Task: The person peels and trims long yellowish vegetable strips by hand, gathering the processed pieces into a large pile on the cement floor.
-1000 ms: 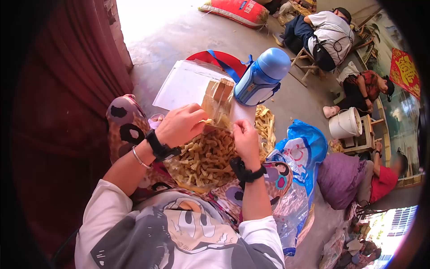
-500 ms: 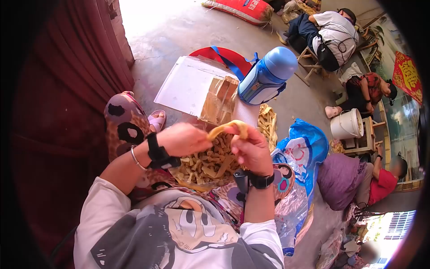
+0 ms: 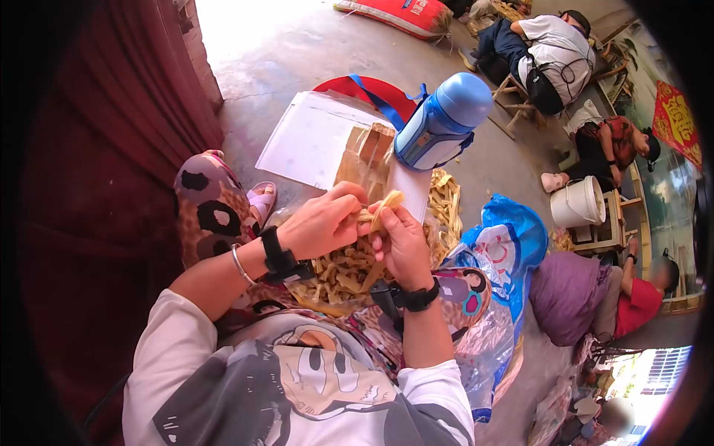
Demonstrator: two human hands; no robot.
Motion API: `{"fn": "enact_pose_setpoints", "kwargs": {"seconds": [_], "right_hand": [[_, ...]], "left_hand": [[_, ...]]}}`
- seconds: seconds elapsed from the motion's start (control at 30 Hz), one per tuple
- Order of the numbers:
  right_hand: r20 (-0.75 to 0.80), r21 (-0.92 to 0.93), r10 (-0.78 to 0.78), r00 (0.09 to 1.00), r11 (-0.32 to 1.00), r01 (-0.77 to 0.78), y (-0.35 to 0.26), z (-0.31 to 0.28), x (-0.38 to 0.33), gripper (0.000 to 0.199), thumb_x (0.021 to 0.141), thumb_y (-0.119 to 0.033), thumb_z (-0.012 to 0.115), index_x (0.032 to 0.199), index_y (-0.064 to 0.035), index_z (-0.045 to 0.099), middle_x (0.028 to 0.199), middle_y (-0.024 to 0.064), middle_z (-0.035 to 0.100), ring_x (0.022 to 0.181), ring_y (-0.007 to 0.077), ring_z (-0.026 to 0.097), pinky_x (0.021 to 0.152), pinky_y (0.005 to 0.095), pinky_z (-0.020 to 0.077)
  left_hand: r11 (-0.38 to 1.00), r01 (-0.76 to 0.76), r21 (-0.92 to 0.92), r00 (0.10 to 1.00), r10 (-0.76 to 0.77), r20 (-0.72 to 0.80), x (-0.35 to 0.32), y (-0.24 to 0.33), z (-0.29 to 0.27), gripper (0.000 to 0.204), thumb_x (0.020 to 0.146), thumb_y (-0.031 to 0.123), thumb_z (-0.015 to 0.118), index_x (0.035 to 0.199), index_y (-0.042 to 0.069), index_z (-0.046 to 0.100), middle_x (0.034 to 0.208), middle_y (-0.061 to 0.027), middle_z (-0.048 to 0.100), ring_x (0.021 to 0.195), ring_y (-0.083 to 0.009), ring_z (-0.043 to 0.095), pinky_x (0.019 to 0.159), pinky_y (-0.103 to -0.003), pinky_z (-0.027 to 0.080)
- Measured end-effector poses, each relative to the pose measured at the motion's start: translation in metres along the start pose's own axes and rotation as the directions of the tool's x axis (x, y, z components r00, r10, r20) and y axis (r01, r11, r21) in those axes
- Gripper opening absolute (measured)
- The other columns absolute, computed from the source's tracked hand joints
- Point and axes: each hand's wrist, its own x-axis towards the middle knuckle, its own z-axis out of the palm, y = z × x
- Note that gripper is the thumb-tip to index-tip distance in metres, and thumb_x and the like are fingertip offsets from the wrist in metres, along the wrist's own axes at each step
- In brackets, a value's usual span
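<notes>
My left hand [image 3: 321,223] and my right hand [image 3: 399,239] meet over my lap, both pinching one tan strip [image 3: 381,208] that bends between the fingertips. Under them lies a heap of the same tan strips [image 3: 343,271] in a clear plastic bag on my lap. Each wrist carries a black band, and the left one also has a thin silver bangle.
A large blue bottle [image 3: 440,120] lies on white sheets [image 3: 309,140] ahead, beside a brown paper bag [image 3: 364,160] and more strips [image 3: 445,212]. A blue printed sack [image 3: 500,245] sits to my right. Other people sit on stools near a white bucket [image 3: 579,202]. A dark red curtain [image 3: 111,134] hangs on the left.
My hands dipped from the paper bag toward the heap, picked out a strip and now hold it raised between both sets of fingertips.
</notes>
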Motion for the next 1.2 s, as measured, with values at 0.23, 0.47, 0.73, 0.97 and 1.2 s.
{"fn": "enact_pose_setpoints", "kwargs": {"seconds": [0.23,0.47,0.73,0.97,1.2], "right_hand": [[0.174,0.304,0.163,0.971,0.929,-0.210,0.011,-0.005,0.008,0.019,0.096,-0.014,0.047,0.107,0.0001,0.053,0.087,0.0088,0.060,0.069,0.0144,0.060,0.063,0.0258,0.0507],[0.329,-0.156,-0.145,0.933,0.966,0.205,-0.007,-0.002,-0.006,0.022,0.092,-0.006,0.051,0.113,-0.0023,0.057,0.110,0.0099,0.060,0.096,0.0145,0.059,0.082,0.0260,0.0494],[0.073,0.166,-0.075,0.995,0.984,0.062,0.017,-0.006,0.004,0.020,0.094,-0.020,0.056,0.108,-0.0055,0.058,0.082,0.0040,0.064,0.063,0.0084,0.059,0.052,0.0206,0.0496],[0.095,0.164,0.103,0.990,0.979,-0.118,0.021,-0.006,0.010,0.020,0.095,-0.020,0.052,0.109,-0.0046,0.051,0.077,0.0039,0.061,0.056,0.0086,0.057,0.042,0.0198,0.0467],[-0.062,0.113,-0.005,0.998,0.994,0.012,0.002,0.015,0.002,0.019,0.094,-0.014,0.053,0.110,-0.0046,0.051,0.089,0.0049,0.062,0.065,0.0089,0.059,0.050,0.0211,0.0509]], "left_hand": [[0.954,-0.295,0.052,0.955,0.296,-0.004,0.001,-0.001,-0.001,0.025,0.070,-0.003,0.059,0.094,0.004,0.052,0.119,-0.0126,0.053,0.076,-0.0299,0.061,0.064,-0.032,0.052],[0.517,0.508,-0.689,0.849,-0.435,0.300,0.005,0.001,-0.009,0.010,0.093,0.004,0.047,0.098,0.000,0.054,0.073,-0.0013,0.056,0.059,-0.0065,0.054,0.052,-0.020,0.042],[0.992,0.003,-0.129,0.995,-0.016,-0.096,0.001,0.011,-0.002,0.017,0.078,0.003,0.059,0.094,0.002,0.052,0.101,-0.0113,0.059,0.067,-0.0199,0.061,0.058,-0.029,0.049],[0.972,-0.234,0.026,0.972,0.234,-0.014,-0.001,0.002,0.000,0.016,0.072,0.001,0.059,0.087,0.000,0.052,0.109,-0.0139,0.055,0.077,-0.0330,0.060,0.065,-0.035,0.049],[0.998,0.036,0.058,0.999,-0.034,-0.034,-0.005,-0.014,0.000,0.011,0.074,0.000,0.058,0.084,0.000,0.053,0.100,-0.0141,0.055,0.073,-0.0310,0.059,0.063,-0.035,0.048]]}}
